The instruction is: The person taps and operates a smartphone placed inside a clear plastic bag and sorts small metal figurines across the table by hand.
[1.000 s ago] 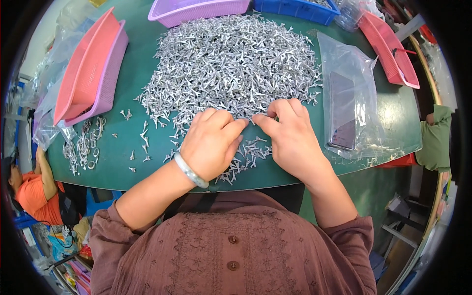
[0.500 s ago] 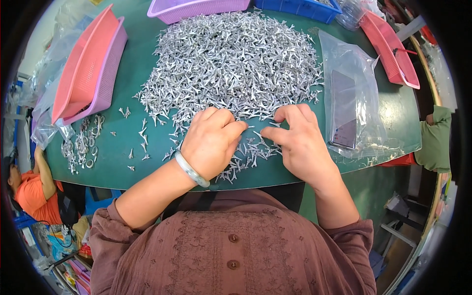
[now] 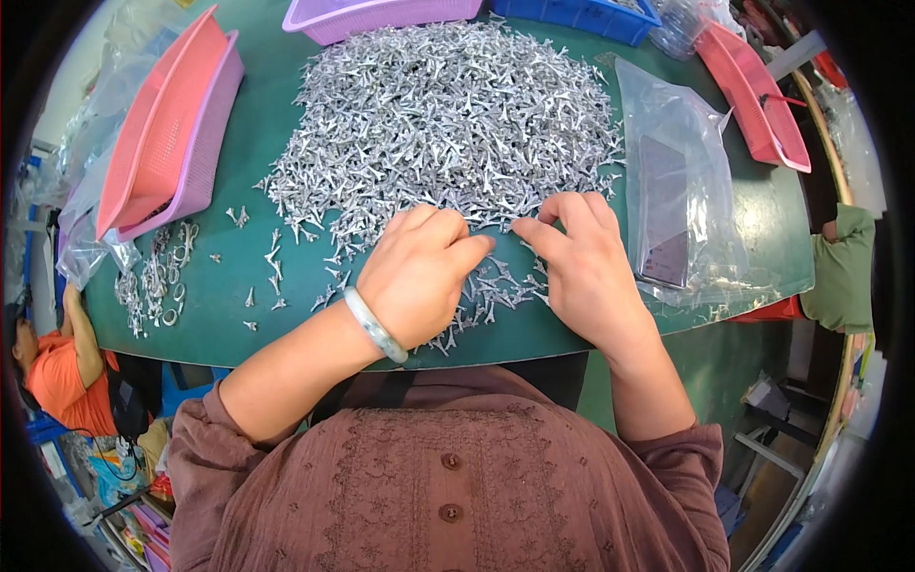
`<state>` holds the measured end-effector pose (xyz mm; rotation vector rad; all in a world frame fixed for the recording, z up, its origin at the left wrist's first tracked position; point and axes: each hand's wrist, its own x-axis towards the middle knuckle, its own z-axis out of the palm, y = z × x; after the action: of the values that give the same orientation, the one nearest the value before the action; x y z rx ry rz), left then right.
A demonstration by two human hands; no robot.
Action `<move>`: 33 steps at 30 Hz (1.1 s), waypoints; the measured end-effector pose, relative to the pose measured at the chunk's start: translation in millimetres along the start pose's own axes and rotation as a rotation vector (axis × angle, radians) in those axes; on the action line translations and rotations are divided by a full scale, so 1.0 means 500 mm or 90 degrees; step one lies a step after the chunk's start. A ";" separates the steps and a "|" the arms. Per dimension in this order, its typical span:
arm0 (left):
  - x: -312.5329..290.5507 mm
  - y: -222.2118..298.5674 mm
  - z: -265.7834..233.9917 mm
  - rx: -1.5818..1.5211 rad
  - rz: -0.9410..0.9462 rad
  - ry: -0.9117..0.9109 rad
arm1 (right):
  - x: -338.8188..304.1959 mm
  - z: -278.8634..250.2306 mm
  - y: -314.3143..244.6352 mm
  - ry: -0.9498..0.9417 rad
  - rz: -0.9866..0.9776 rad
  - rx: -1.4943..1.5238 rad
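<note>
A broad heap of small silver tower-shaped metal pieces (image 3: 457, 124) covers the middle of the green table. At its near edge my left hand (image 3: 424, 272) is closed, thumb and forefinger tips together and pointing right; whatever they may hold is hidden. My right hand (image 3: 586, 272) faces it with curled fingers, its tips drawn in against the heap's edge. I cannot make out what is between them. A smaller scatter of the same pieces (image 3: 491, 291) lies below and between the hands. A pale bangle (image 3: 374, 326) circles my left wrist.
Pink (image 3: 157, 133) and purple baskets (image 3: 214, 143) stand at left, beside key-ring chains (image 3: 157, 281). Further baskets, purple (image 3: 381, 14) and blue (image 3: 577, 19), are at the back. A clear plastic bag (image 3: 705, 191) and a pink tray (image 3: 753, 95) lie at right. Other people are at both sides.
My right hand has shifted slightly up to the heap's edge and its fingers have drawn together. The left fingertips have moved a little right; the silver piece at their tips no longer shows.
</note>
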<state>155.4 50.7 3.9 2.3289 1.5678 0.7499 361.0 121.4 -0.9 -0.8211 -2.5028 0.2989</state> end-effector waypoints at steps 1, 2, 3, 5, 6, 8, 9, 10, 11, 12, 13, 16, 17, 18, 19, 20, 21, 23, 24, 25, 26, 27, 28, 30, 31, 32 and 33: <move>0.003 0.001 0.000 0.009 -0.002 -0.037 | 0.001 0.004 -0.001 -0.001 -0.001 -0.017; 0.003 0.001 0.001 0.008 0.000 -0.037 | 0.001 0.005 -0.001 -0.002 -0.002 -0.033; 0.001 -0.001 0.003 -0.012 0.017 -0.045 | 0.000 0.004 -0.001 -0.002 -0.003 -0.033; -0.002 -0.007 0.005 -0.032 0.035 -0.052 | -0.003 -0.002 -0.003 -0.021 -0.009 0.016; -0.002 -0.010 0.004 -0.040 0.036 -0.047 | -0.004 -0.006 -0.002 -0.021 -0.009 0.017; 0.001 -0.014 0.004 -0.047 0.037 -0.042 | -0.005 -0.012 0.002 -0.005 -0.006 0.058; 0.004 -0.014 0.004 -0.026 0.037 -0.017 | -0.008 -0.013 0.005 -0.004 -0.004 0.057; 0.008 -0.013 0.005 -0.005 0.036 0.008 | -0.011 -0.012 0.010 0.013 0.021 0.050; 0.011 -0.010 0.007 -0.005 0.039 0.007 | -0.013 -0.011 0.013 0.031 0.046 0.043; 0.014 -0.007 0.010 0.012 0.035 0.016 | -0.014 -0.010 0.016 0.042 0.055 0.035; 0.018 -0.005 0.012 0.029 0.030 0.025 | -0.015 -0.009 0.018 0.044 0.055 0.034; 0.027 0.003 0.015 0.067 0.036 0.010 | -0.018 -0.008 0.021 0.050 0.070 0.050; 0.030 0.006 0.016 0.098 0.032 -0.003 | -0.015 -0.008 0.022 0.050 0.059 0.036; 0.031 0.005 0.017 0.102 0.031 -0.013 | -0.013 -0.007 0.024 0.050 0.049 0.021; 0.031 0.005 0.017 0.101 0.035 -0.013 | -0.011 -0.006 0.024 0.052 0.050 0.018; 0.030 0.006 0.018 0.105 0.035 -0.016 | -0.009 -0.005 0.023 0.041 0.045 0.006; 0.029 0.008 0.017 0.109 0.032 -0.019 | -0.007 -0.002 0.023 0.030 0.039 -0.004; 0.030 0.009 0.018 0.104 0.032 -0.020 | -0.011 -0.002 0.026 0.027 0.032 -0.010; 0.029 0.009 0.017 0.098 0.029 -0.020 | -0.014 -0.006 0.027 0.021 0.026 0.002; 0.029 0.009 0.016 0.093 0.027 -0.021 | -0.015 -0.009 0.028 0.014 0.020 0.013; 0.030 0.008 0.017 0.093 0.027 -0.021 | -0.016 -0.010 0.029 0.015 0.019 0.013; 0.032 0.009 0.019 0.090 0.021 0.010 | -0.016 -0.011 0.030 0.019 0.030 0.029; 0.035 0.009 0.021 0.086 0.016 0.040 | -0.016 -0.011 0.031 0.023 0.040 0.044; 0.043 0.010 0.024 0.099 0.008 0.033 | -0.012 -0.005 0.030 0.031 0.036 0.032; 0.048 0.011 0.026 0.111 0.000 0.026 | -0.010 -0.001 0.030 0.038 0.032 0.020; 0.053 0.012 0.028 0.111 0.001 0.026 | -0.009 0.001 0.031 0.039 0.032 0.020; 0.057 0.013 0.030 0.121 -0.001 0.030 | -0.009 0.003 0.031 0.033 0.025 0.007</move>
<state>177.0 75.6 2.3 2.4584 1.7302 0.6869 370.8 131.0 -9.4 -0.8644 -2.4367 0.3001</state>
